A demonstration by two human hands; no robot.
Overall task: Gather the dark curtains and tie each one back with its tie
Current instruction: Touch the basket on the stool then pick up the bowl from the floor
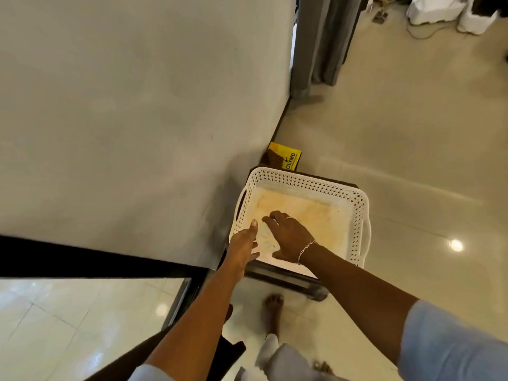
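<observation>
both hands in white basket (pixel 357 213), lower centre | left hand (pixel 243 247) open, empty | right hand (pixel 288 236) spread, grip unclear | judgement: pinch tie cleanly | grey curtain (pixel 324 39) upper right

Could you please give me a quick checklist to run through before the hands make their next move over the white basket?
1. Both hands free: left hand and right hand hold nothing visible; ok.
2. Tie found in the white basket: none seen inside; not ok.
3. Basket steady on the dark stand: sits level; ok.
4. Curtain within reach: hangs far across the floor; not ok.
5. Curtain already tied: cannot tell.
</observation>
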